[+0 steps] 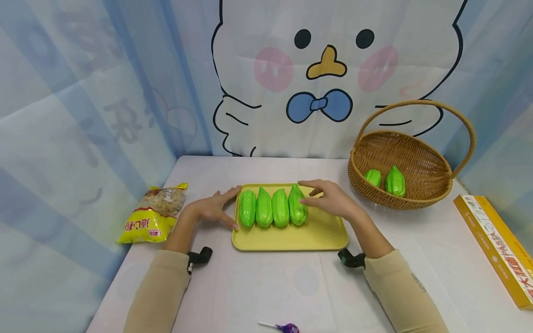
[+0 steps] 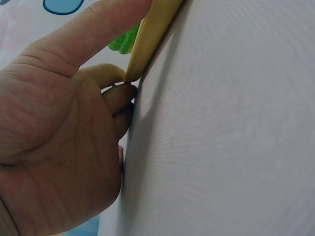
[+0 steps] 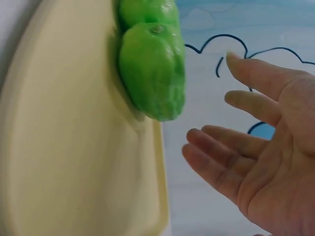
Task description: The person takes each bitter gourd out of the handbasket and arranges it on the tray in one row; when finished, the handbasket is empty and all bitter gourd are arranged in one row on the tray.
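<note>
The left hand (image 1: 213,208), fingers apart, touches the end of a yellow rectangular tray (image 1: 325,233); the right hand (image 1: 331,199), fingers also apart, hovers near four glossy green ridged vegetables (image 1: 281,209) (lined up on it, I notice).

The white surface (image 1: 270,282) carries a yellow tray (image 1: 287,239) mid-way across, a wicker basket (image 1: 420,155) at back right, a plastic bag (image 1: 154,217) at left, an orange-yellow box (image 1: 499,249) at right, and a lollipop (image 1: 290,328) in front.

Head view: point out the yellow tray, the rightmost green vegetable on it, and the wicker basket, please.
Yellow tray (image 1: 291,238): head view, bare surface near its front edge.
Rightmost green vegetable (image 1: 297,210): head view, middle of its body.
Wicker basket (image 1: 424,159): head view, inner wall.
</note>
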A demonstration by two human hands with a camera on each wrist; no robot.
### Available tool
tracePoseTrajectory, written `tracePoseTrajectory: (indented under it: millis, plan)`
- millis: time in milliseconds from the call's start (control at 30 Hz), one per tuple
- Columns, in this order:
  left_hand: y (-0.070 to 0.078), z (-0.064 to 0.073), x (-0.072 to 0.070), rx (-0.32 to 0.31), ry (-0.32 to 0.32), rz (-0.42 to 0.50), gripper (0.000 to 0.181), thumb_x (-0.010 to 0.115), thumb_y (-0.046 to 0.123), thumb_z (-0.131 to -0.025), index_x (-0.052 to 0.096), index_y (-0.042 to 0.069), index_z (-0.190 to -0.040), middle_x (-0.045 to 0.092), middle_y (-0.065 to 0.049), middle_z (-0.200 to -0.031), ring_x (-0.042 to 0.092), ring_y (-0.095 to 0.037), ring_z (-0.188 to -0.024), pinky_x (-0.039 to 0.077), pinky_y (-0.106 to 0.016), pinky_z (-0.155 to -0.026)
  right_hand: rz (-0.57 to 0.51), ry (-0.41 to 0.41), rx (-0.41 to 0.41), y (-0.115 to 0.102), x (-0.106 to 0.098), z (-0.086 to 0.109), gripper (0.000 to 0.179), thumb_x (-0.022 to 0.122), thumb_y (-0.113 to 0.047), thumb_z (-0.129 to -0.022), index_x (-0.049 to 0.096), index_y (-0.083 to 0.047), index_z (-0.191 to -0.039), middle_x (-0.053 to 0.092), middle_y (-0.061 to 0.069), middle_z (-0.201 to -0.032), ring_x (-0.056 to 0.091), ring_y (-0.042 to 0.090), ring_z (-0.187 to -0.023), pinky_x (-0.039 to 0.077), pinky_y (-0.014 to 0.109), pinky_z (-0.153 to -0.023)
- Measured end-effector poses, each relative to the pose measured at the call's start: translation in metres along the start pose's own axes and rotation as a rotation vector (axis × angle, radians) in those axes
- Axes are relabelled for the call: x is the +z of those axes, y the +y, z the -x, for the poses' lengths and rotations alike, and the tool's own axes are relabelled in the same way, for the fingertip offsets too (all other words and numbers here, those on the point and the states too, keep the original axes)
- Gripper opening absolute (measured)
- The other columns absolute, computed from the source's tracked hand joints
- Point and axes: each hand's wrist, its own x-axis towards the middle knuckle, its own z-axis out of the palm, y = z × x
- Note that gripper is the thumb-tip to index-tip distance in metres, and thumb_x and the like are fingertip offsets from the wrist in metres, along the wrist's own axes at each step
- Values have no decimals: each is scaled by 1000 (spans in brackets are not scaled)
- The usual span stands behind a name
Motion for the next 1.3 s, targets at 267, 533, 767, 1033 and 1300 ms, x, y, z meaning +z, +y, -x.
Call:
tracePoseTrajectory:
  millis: [267,533,767,1033,1300]
  plan:
    - [-2,0,0,0,-2,1,136,94,55,-67,6,35,-169,2,-1,-177,-7,-48,-160,-1,-75,-123,-86,143,-33,-9,-23,8,56,70,-34,-101,54,-19,-153,53,11,-156,56,37,-137,51,54,-110]
    - [-2,-1,0,-8,-11,18,137,95,55,-66,6,36,-168,1,0,-177,-10,-46,-160,-4,-75,-123,-102,326,-113,-14,-43,17,53,69,-25,-102,55,-20,-153,55,11,-154,61,34,-132,56,29,-103]
    - [-2,-2,0,-8,-14,29,138,95,55,-65,5,36,-169,0,0,-177,-10,-46,-160,-4,-76,-122,-9,478,-118,-13,-62,23,49,70,-20,-101,60,-18,-149,59,9,-148,63,32,-127,56,37,-102]
    - [-1,0,0,-11,-14,25,138,95,55,-65,5,36,-168,0,-1,-177,-10,-47,-160,-4,-76,-122,65,505,-52,-2,-92,30,48,68,-25,-102,60,-16,-148,56,11,-149,56,32,-127,49,55,-109]
    - [-1,0,1,-1,-4,20,137,95,54,-67,5,35,-169,1,-3,-177,-8,-48,-160,-3,-77,-122,96,462,63,15,-119,37,56,64,-41,-103,56,-14,-151,48,16,-155,54,46,-132,49,61,-102]
